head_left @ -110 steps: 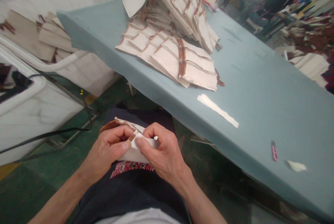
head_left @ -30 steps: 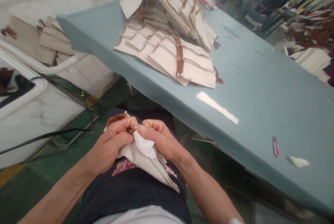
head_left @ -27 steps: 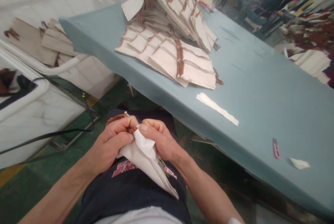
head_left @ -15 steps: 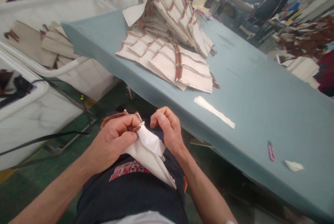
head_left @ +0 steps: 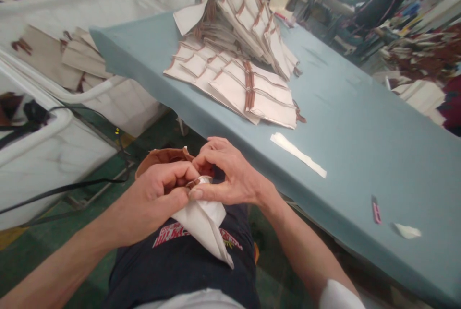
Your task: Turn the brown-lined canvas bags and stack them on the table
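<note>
Left hand (head_left: 158, 194) and right hand (head_left: 226, 174) both pinched shut on cream, brown-trimmed cloth piece (head_left: 203, 218), near grey-blue bench (head_left: 360, 122).

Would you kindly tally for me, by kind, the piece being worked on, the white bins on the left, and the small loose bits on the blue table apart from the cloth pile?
cloth piece, pinched by left hand and right hand: 1
white bins: 2
white strip: 1
pink label: 1
white scrap: 1
Total: 6
</note>
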The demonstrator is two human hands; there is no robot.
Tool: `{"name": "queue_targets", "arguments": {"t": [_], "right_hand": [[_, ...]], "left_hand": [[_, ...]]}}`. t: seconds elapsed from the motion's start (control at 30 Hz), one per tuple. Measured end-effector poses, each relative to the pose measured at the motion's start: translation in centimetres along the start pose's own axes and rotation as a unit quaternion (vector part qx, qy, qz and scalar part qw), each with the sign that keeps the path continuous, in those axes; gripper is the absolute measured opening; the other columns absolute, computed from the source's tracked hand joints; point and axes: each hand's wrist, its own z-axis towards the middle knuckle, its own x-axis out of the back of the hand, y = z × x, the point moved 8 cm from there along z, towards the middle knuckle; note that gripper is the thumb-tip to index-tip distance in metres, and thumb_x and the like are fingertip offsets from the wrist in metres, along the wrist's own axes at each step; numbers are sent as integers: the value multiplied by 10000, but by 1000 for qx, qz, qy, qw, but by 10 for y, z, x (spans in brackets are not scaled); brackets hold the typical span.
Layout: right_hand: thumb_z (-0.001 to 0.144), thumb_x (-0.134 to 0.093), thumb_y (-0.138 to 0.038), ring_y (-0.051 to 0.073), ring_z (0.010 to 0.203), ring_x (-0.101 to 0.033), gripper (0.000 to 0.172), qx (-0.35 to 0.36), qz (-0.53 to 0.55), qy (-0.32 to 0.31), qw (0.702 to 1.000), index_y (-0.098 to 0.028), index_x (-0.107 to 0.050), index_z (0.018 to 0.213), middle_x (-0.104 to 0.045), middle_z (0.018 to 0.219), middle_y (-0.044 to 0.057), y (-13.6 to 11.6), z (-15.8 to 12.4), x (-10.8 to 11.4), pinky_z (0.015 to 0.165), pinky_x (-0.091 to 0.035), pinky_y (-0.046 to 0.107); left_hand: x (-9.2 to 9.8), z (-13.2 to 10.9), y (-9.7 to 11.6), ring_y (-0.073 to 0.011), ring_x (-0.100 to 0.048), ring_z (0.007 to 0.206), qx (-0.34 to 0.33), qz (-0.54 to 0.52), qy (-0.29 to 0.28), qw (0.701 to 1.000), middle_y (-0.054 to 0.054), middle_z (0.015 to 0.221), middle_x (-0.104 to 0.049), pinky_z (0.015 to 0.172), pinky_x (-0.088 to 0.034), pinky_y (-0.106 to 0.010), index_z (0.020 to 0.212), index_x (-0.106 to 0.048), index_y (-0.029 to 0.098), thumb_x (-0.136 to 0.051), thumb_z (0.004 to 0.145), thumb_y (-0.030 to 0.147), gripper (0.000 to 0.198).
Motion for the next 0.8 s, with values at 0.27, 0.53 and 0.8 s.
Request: {"name": "queue_targets", "arguments": {"t": [0.27, 0.53, 0.8], "right_hand": [[1026, -642, -828, 184, 686, -424, 738, -75, 98, -10, 992, -259, -429, 607, -450, 631, -33, -1, -2, 1, 801, -373, 380], [1003, -732, -752, 147, 633, -332, 679, -128, 244, 8, 961, -270, -436, 627, -382, 644, -51, 23, -11, -21, 614, -258, 320], [1003, -658, -835, 170, 687, -476, 671, -117, 167, -15, 979, -247, -589, 687, -549, 690, -18, 23, -15, -5, 705, -378, 325]], "left_hand": [[-5, 12, -1, -126, -431, 578, 1, 4, -22, 1000, 55, 642, -521, 503, -338, -232, 702, -627, 225, -635, 846, 334, 180], [1, 18, -32, -164, -444, 632, 31, -58, 18, 998, 30, 639, -487, 509, -302, -252, 647, -600, 231, -608, 782, 320, 162], [-4, 18, -58, -151, -480, 622, 109, -137, -46, 983, 1, 728, -605, 560, -363, -242, 792, -683, 191, -680, 775, 392, 202]]}}
